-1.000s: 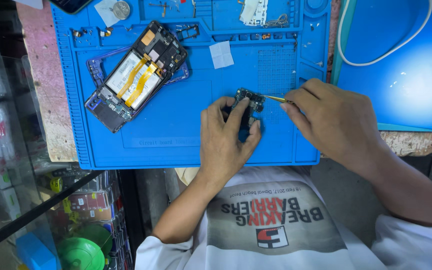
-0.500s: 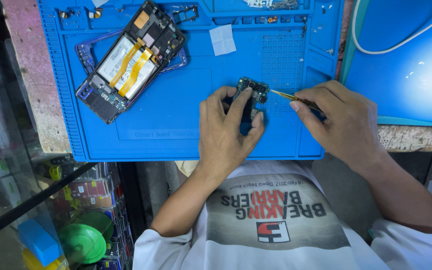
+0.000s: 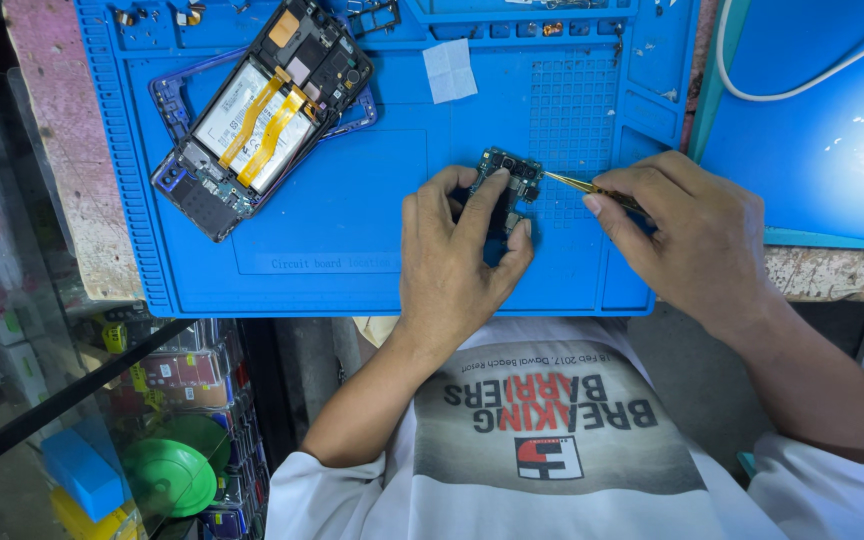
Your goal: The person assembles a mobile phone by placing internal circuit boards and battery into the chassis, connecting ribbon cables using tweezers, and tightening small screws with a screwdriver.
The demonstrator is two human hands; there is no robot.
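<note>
**Circuit board held on the blue mat, tweezers at its upper edge**

The left hand (image 3: pixel 457 255) rests palm-down on the blue work mat (image 3: pixel 352 230), its fingers curled around a small dark circuit board (image 3: pixel 505 180). The forefinger and thumb pinch the board from either side, pinning it against the mat near the gridded section at centre right. The board's upper end, which carries small camera modules, shows above the fingertips; the lower part is hidden under the hand.

The right hand (image 3: pixel 697 235) is closed narrowly around a pair of brass-coloured tweezers (image 3: pixel 582 184). The tips point left and meet the board's upper right corner. Whether the tips grip a component cannot be told.

At the mat's upper left lies an opened phone (image 3: pixel 262 115), tilted, with its back removed; yellow flex strips cross a pale battery. A small white paper square (image 3: pixel 449 70) lies at upper centre. A white cable (image 3: pixel 752 90) loops across a second blue surface to the right. Below the bench, at lower left, stands a green round container (image 3: pixel 167 475).
</note>
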